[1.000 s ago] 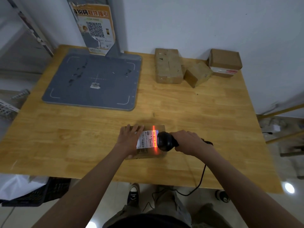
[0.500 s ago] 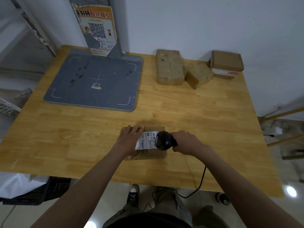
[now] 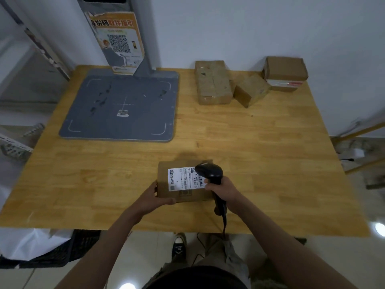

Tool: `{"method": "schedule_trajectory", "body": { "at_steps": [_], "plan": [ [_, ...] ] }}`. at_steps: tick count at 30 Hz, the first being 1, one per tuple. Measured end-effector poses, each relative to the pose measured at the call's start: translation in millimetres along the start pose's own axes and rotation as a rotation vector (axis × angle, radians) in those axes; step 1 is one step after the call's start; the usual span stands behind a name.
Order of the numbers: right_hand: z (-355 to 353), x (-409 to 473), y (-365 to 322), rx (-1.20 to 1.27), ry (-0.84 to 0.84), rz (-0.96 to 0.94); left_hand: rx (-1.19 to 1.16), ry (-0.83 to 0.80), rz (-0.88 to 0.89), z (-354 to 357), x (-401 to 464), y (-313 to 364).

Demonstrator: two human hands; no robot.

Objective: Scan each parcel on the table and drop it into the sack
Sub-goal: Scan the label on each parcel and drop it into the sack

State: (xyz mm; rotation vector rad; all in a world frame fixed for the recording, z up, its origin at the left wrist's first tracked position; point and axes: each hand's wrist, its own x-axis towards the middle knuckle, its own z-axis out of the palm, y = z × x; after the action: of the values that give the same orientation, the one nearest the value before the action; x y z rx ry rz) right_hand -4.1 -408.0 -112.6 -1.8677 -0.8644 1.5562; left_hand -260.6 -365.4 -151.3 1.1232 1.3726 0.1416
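Sliding off the top of the brown cardboard parcel (image 3: 183,181), the left hand (image 3: 155,198) is now gripping its near-left corner, thumb along the near edge and fingers hidden behind the left side. Beside it, the right hand (image 3: 221,189) is clenching the handle of the black handheld barcode scanner (image 3: 210,174), whose head is hanging over the parcel's right end and covering part of the white shipping label (image 3: 184,179); no red beam is showing now. Label print is too small to read. Lying flat near the front edge of the light wooden table (image 3: 270,163), the parcel is running its long axis left to right, label facing up. Three more brown cardboard boxes (image 3: 213,82) are sitting at the far edge, right of the grey scanning pad (image 3: 125,105). Below the table's left corner, a white sack (image 3: 31,243) is showing, cut off by the frame.
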Motion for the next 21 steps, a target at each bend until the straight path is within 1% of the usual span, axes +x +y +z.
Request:
{"method": "schedule_trajectory", "body": {
  "at_steps": [4, 8, 12, 15, 18, 21],
  "plan": [
    [-4, -31, 14, 0.133, 0.086, -0.012, 0.099, -0.056, 0.101, -10, -9, 16],
    [-11, -77, 36, 0.295, 0.287, 0.014, 0.279, -0.151, 0.202, 9, -15, 54],
    [-24, -131, 71, 0.456, 0.469, 0.023, 0.420, -0.298, 0.266, 55, -14, 86],
    [-30, -172, 106, 0.605, 0.624, 0.027, 0.522, -0.438, 0.302, 99, -12, 100],
    [-33, -206, 143, 0.737, 0.767, 0.064, 0.625, -0.568, 0.337, 147, -20, 107],
    [-36, -235, 176, 0.800, 0.902, 0.122, 0.692, -0.670, 0.363, 193, -28, 105]
  ]
}}
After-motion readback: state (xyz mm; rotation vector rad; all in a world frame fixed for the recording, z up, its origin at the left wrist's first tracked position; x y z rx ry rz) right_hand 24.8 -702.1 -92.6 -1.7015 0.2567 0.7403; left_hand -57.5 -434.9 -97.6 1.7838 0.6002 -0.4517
